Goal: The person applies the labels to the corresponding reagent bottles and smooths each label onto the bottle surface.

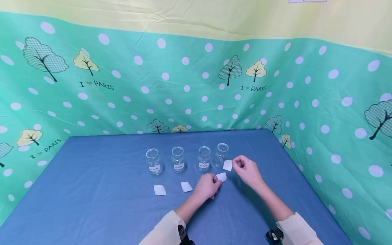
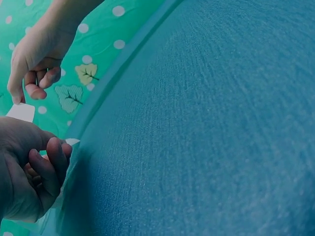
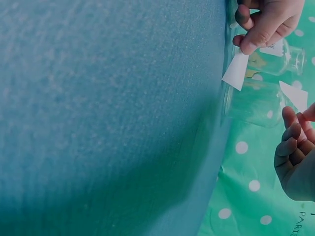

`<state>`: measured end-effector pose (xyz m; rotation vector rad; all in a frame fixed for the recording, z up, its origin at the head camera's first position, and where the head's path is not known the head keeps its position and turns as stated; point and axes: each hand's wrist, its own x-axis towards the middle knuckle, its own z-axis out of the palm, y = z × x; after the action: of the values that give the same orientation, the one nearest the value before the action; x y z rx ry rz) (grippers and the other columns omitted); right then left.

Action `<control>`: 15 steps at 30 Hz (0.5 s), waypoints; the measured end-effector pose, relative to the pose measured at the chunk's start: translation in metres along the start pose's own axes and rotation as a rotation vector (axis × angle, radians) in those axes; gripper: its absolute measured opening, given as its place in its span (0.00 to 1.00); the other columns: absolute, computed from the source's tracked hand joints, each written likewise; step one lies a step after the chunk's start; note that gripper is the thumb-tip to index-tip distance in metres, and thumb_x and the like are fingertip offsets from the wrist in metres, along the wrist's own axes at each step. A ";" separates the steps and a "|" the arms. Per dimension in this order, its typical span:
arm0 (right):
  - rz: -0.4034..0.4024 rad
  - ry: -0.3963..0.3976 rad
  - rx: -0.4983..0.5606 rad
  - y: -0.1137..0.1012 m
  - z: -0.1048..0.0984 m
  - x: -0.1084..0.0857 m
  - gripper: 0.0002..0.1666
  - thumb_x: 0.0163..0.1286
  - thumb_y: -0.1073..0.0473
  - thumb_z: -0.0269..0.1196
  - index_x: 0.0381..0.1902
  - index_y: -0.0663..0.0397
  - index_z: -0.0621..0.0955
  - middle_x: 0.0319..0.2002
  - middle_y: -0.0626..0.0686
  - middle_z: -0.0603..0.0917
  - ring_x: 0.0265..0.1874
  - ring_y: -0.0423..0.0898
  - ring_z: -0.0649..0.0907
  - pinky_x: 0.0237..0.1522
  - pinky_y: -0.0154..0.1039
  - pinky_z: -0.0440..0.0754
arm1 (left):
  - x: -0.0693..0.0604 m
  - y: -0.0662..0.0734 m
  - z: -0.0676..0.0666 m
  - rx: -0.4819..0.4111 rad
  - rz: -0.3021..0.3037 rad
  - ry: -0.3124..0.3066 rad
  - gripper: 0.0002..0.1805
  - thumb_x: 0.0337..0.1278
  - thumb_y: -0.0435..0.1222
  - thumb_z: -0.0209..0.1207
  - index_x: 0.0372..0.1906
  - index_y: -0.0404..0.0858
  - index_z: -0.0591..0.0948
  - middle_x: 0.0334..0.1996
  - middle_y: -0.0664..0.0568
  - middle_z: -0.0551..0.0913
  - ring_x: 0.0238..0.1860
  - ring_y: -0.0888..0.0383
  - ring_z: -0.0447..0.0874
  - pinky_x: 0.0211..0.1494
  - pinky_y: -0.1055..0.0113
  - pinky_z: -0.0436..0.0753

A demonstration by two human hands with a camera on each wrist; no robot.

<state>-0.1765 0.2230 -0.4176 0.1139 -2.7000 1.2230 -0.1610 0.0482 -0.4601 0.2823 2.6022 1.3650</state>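
Note:
My left hand [image 1: 207, 186] pinches a small white paper slip [image 1: 222, 177] just above the table. To its right, my right hand [image 1: 247, 171] pinches a second white slip [image 1: 227, 165] between thumb and index finger, in front of the rightmost glass jar [image 1: 220, 156]. No label can be made out on that jar. Beside it stands a glass jar [image 1: 204, 153] with a printed white label [image 1: 203, 165]. In the right wrist view the slip in my left hand [image 3: 236, 73] and the slip in my right hand [image 3: 294, 96] are apart.
Two more labelled glass jars, a middle one [image 1: 178, 158] and a left one [image 1: 153, 160], stand upright in the row. Two white paper slips, one left [image 1: 160, 190] and one right [image 1: 186, 186], lie before them on the blue-covered table [image 1: 92, 190]. A green dotted curtain [image 1: 128, 81] hangs behind.

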 end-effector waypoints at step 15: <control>-0.003 0.003 0.000 0.002 0.000 -0.001 0.06 0.65 0.58 0.59 0.34 0.54 0.80 0.19 0.48 0.79 0.17 0.38 0.75 0.23 0.32 0.72 | -0.001 0.002 -0.002 0.102 0.043 0.022 0.10 0.54 0.35 0.55 0.19 0.43 0.73 0.08 0.57 0.71 0.04 0.66 0.68 0.13 0.70 0.70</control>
<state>-0.1757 0.2240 -0.4197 0.1161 -2.6962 1.2205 -0.1603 0.0476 -0.4572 0.3414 2.7034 1.2576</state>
